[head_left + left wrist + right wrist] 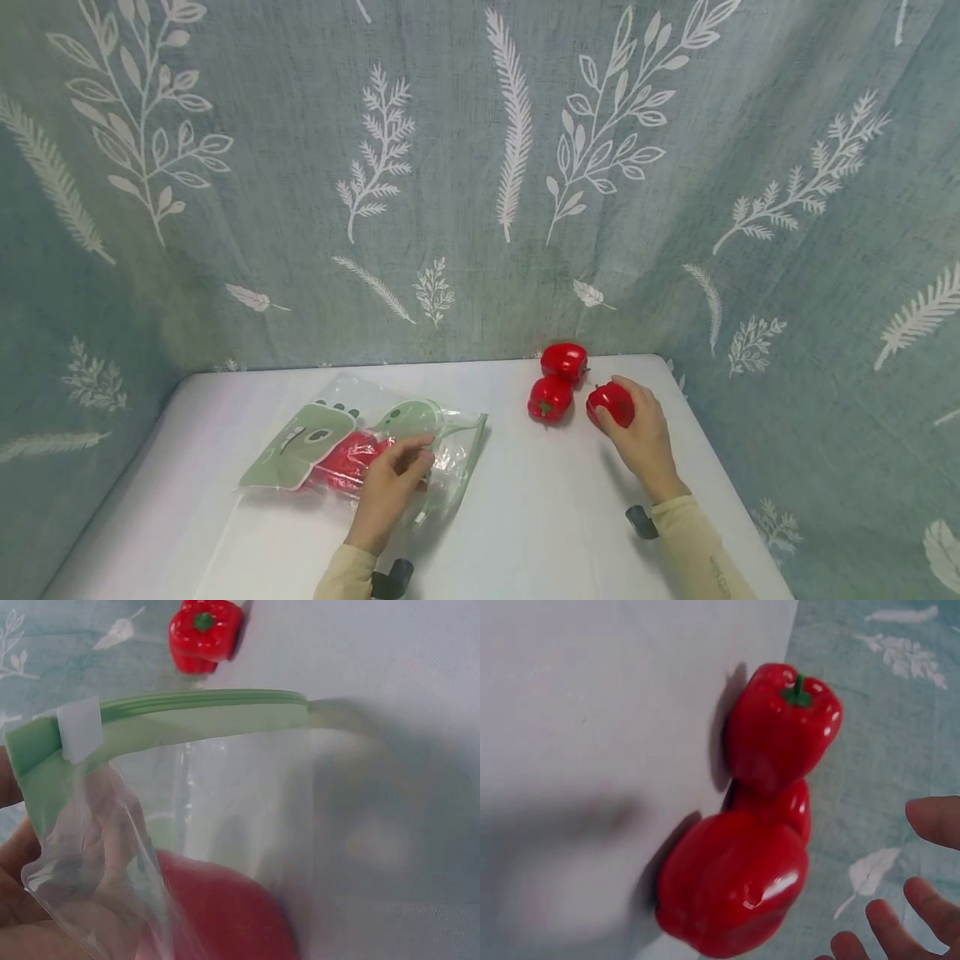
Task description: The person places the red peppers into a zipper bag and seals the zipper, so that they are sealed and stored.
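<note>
A clear zip bag (pixel 459 454) with a green dinosaur print lies at the left, with red contents (pixel 348 464) showing through the plastic. My left hand (pixel 393 483) is at its zip end. In the left wrist view the fingers hold the bag's corner beside the white slider (pixel 79 729) on the green zip strip (pixel 202 709). My right hand (pixel 645 433) reaches over a red bell pepper (pixel 611 404). The right wrist view has its fingertips (pixel 885 919) spread apart, with a gap to the nearest pepper (pixel 735 881).
Two more red bell peppers, one in front (pixel 550 400) and one behind (pixel 564 362), lie close together left of my right hand. A white table (pixel 510 517) carries everything. Patterned green-grey cloth (pixel 450 183) hangs behind and at both sides.
</note>
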Demonstrator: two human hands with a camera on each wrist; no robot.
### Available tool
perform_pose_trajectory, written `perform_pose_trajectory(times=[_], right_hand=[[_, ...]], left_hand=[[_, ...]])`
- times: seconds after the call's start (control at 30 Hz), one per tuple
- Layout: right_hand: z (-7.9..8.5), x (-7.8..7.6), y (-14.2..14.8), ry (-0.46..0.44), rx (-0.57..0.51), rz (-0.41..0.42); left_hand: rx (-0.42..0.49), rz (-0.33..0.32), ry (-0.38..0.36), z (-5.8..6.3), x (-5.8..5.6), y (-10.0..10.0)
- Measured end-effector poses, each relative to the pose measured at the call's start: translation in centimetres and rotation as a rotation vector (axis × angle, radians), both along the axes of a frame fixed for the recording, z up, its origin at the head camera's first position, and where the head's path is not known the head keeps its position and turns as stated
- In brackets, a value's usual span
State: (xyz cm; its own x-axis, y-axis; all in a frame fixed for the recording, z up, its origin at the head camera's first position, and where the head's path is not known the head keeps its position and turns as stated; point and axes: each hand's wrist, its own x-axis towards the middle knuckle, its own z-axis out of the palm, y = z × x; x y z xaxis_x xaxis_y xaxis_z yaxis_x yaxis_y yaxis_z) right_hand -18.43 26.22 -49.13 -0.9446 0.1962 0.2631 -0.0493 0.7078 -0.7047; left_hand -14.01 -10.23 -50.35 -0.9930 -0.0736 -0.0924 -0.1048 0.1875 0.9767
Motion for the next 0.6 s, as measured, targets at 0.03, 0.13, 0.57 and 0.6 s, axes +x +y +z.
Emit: perform_pose_trajectory(times=[0.03,0.13,0.57,0.6], right_hand=[[0.0,-0.2,0.2,-0.011,0.002,-0.005],[0.0,-0.6,0.9,-0.039,0.022,-0.012],[-0.8,-1.5,2.5,-0.151,0.098,0.003],[-0.8,-1.5,2.5,-0.161,0.098,0.006]], left_hand=[[0.001,0.000,0.002,0.0,0.0,0.0],[0.002,-0.001,0.003,0.0,-0.2,0.0],[0.001,-0.012,0.009,0.1,0.1,-0.2],[0.000,-0.013,0.006,0.1,0.1,-0.2]])
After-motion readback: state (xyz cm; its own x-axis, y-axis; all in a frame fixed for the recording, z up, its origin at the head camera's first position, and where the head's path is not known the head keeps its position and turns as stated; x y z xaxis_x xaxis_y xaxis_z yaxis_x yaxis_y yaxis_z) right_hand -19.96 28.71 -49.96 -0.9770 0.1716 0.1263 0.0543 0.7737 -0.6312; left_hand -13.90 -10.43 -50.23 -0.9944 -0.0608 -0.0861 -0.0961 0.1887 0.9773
